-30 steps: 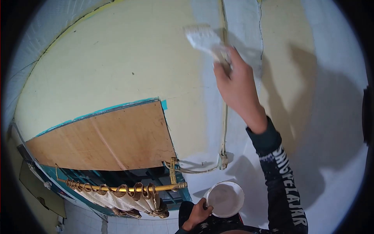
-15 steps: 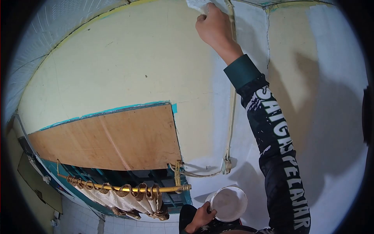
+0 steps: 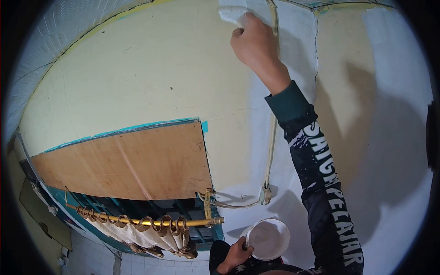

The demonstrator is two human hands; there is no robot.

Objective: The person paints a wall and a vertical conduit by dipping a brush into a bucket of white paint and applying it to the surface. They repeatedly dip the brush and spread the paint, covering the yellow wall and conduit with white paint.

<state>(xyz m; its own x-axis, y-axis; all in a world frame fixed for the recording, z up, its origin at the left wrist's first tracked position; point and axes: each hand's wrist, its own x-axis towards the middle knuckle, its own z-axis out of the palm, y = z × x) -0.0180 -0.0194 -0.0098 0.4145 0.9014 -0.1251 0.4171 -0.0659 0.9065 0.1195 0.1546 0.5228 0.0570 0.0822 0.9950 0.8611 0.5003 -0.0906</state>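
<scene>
gripped in the right hand [image 3: 256,43], the brush [image 3: 231,14] sits slightly lower than a moment ago, high by the cream wall [image 3: 114,87] (a downward stroke, i judge; coating seems under way); the left hand [image 3: 236,255] clasps the bucket [image 3: 288,238].

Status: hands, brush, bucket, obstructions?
Right hand gripping brush at upper wall. Left hand holding bucket. Possible obstruction: cable beside right hand.

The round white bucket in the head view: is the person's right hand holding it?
No: the left hand holds the round white bucket at its edge, while the right hand grips a flat white paintbrush.
</scene>
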